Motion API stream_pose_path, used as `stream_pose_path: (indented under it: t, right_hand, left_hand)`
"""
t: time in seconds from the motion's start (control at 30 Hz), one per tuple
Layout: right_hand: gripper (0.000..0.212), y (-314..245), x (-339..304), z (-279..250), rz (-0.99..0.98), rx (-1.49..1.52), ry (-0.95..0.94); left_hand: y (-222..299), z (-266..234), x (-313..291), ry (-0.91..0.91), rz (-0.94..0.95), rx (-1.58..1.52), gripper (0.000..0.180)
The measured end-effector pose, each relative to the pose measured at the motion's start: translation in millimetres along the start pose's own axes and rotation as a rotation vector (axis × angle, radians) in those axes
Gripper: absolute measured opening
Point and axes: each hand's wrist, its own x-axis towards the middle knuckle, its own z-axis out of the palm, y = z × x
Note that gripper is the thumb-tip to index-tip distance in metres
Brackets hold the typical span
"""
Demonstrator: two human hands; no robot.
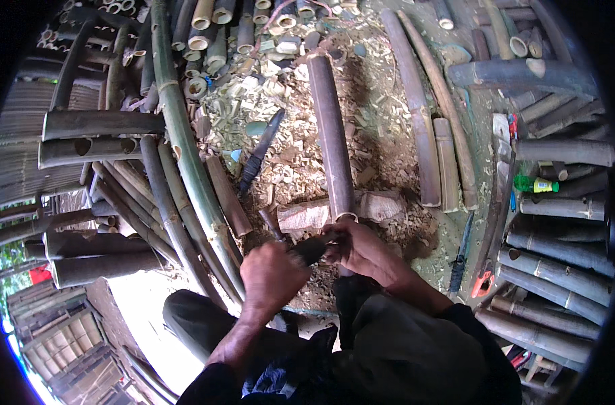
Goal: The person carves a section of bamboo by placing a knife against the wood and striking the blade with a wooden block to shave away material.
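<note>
A long brown bamboo pole (330,128) runs from the far middle toward me, its near part resting by a pale wooden block (304,216) on the ground. My right hand (363,250) is closed over the pole's near part, fingers curled round its left side. Just left of it, my left hand (273,275) makes a fist round a dark tool (311,249). The tool reaches to my right fingers; blur and the fist hide its exact kind. A short brown stick-like piece (270,221) stands beyond my left fist.
Pale wood chips (290,152) cover the ground. A dark-wrapped knife (253,165) lies left of the pole; another wrapped-handle tool (458,266) and an orange-handled saw (483,283) lie right. A green bamboo pole (192,172), stacked bamboo (557,273) and a green bottle (533,183) flank me.
</note>
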Motion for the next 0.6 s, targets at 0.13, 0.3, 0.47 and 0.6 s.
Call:
stream_pose_path:
  t: [0.13, 0.3, 0.47, 0.6]
  right_hand:
    - [0.029, 13.5, -13.5, -0.7, -0.070, 0.080, -0.022]
    - [0.019, 29.1, 5.2, -1.4, -0.039, -0.501, 0.166]
    - [0.020, 43.3, 18.2, -14.3, -0.104, -0.164, -0.049]
    - [0.024, 43.5, 10.7, -9.7, -0.157, 0.155, -0.182]
  left_hand:
    - [-10.4, 28.4, -19.1, 0.125, 0.129, -0.029, 0.042]
    - [-73.1, 142.3, -29.8, -0.124, -0.164, -0.749, 0.057]
    - [-74.8, 79.2, 10.6, -0.046, -0.041, -0.339, 0.044]
    - [-54.4, 32.4, 28.8, 0.178, 0.247, 0.103, 0.028]
